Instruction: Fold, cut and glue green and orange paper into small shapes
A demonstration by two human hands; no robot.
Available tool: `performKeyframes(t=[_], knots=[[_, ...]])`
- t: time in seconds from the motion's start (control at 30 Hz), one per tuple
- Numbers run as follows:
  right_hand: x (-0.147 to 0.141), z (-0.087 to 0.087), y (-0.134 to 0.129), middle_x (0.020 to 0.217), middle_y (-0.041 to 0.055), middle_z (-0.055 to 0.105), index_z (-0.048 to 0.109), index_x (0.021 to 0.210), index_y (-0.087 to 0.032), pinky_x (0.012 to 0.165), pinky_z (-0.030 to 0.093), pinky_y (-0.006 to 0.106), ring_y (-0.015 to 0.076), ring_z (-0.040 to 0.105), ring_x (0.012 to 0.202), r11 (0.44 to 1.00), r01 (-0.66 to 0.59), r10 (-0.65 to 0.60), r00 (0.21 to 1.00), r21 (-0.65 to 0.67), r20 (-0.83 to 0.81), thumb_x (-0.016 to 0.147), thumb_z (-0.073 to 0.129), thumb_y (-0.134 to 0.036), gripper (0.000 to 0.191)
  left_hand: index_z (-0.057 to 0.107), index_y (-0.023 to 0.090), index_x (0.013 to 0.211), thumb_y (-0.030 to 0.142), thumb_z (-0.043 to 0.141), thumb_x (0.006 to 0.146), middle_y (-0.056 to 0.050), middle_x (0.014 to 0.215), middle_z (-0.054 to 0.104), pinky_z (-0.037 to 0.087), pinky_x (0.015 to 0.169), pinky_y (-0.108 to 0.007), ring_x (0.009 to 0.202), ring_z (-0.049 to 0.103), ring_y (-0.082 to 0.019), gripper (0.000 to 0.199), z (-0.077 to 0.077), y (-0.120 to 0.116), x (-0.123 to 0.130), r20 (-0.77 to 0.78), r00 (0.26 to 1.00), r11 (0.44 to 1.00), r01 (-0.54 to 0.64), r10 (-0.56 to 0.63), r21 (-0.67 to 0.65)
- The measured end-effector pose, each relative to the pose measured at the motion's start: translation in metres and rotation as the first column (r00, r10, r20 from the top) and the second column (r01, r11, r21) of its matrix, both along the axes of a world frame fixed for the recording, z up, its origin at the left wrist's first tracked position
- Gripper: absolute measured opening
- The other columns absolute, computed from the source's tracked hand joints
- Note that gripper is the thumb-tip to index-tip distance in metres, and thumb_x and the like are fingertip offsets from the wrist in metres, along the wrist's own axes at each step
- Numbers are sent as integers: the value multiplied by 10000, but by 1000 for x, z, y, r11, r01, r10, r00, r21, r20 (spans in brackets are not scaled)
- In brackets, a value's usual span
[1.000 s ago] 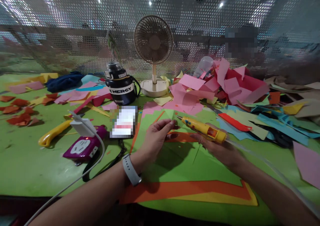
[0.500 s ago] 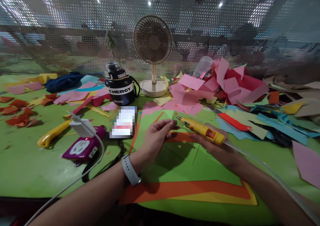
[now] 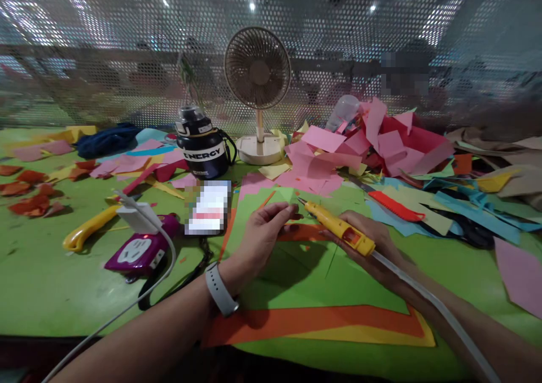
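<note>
My right hand (image 3: 366, 239) is closed around a slim yellow hot glue gun (image 3: 339, 225), whose metal tip points left and whose pale cord trails back along my forearm. Its tip is close to the fingertips of my left hand (image 3: 269, 225), which are pinched together. A light green paper piece (image 3: 286, 195) rises just beyond those fingertips and seems to be held by them, though the grip is partly hidden. Below both hands lies a green paper sheet (image 3: 305, 284), over an orange sheet (image 3: 322, 322) and a yellow sheet.
To the left are a phone (image 3: 209, 208), a purple power socket (image 3: 139, 253) with a white charger, and a yellow-handled tool (image 3: 91, 228). Behind stand a black bottle (image 3: 203, 149) and a fan (image 3: 258, 70). Pink paper scraps (image 3: 322, 152) and a red cutter (image 3: 396, 205) lie right.
The rear of the glue gun has swung slightly down and left with my right hand, and its cord has shifted. My left hand stays almost where it was.
</note>
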State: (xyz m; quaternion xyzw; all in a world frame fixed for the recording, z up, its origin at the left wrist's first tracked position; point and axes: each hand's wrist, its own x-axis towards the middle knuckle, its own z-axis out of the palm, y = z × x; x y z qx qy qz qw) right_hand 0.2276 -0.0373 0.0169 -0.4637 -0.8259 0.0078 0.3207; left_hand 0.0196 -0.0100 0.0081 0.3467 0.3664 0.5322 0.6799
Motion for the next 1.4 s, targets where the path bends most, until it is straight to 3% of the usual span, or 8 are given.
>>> performKeyframes(t=[0.23, 0.37, 0.53, 0.73, 0.87, 1.4], knots=[[6, -12, 6, 666, 6, 612, 549, 835, -202, 498, 360, 243, 130, 552, 534, 988, -51, 40, 996, 147, 78, 922, 477, -212, 115, 746, 163, 771, 285, 813, 674, -16, 799, 707, 478, 611, -198, 689, 619, -97, 169, 0, 0, -2, -43, 999, 1000, -4, 4, -2], [8, -13, 6, 724, 34, 633, 553, 873, -195, 536, 382, 255, 150, 585, 596, 986, -101, 86, 989, 130, 117, 945, 413, -220, 159, 743, 173, 746, 278, 801, 684, -16, 794, 716, 489, 627, -209, 702, 628, -107, 135, 0, -1, 0, -58, 998, 1000, 2, 0, 25], [7, -10, 4, 652, -2, 586, 542, 823, -201, 494, 348, 244, 122, 525, 514, 986, -69, 63, 997, 153, 45, 940, 478, -251, 143, 742, 173, 760, 280, 808, 674, -6, 759, 705, 510, 630, -214, 680, 622, -105, 152, 0, 0, 1, -91, 996, 999, -19, 23, 45], [-2, 1, -4, 590, -41, 509, 517, 732, -211, 476, 337, 245, 104, 449, 473, 995, 74, -79, 994, -71, -70, 908, 567, -483, 328, 723, 167, 757, 299, 815, 662, 4, 741, 671, 550, 633, -239, 674, 615, -110, 188, -2, 3, 0, -70, 997, 998, -25, 30, 59], [-1, -2, -5, 567, -56, 445, 464, 676, -219, 458, 311, 243, 99, 405, 473, 982, 104, -121, 988, -157, -101, 889, 587, -501, 375, 714, 166, 764, 318, 813, 667, 6, 756, 662, 560, 643, -239, 697, 620, -115, 205, -2, 2, 0, -81, 996, 996, -15, 22, 84], [0, -3, -5, 577, -49, 415, 431, 664, -218, 439, 315, 251, 101, 375, 499, 967, 114, -149, 979, -228, -142, 876, 613, -493, 392, 693, 165, 798, 319, 776, 705, -4, 769, 667, 581, 668, -257, 768, 647, -144, 198, -4, 2, -1, -150, 988, 989, 4, 18, 145]])
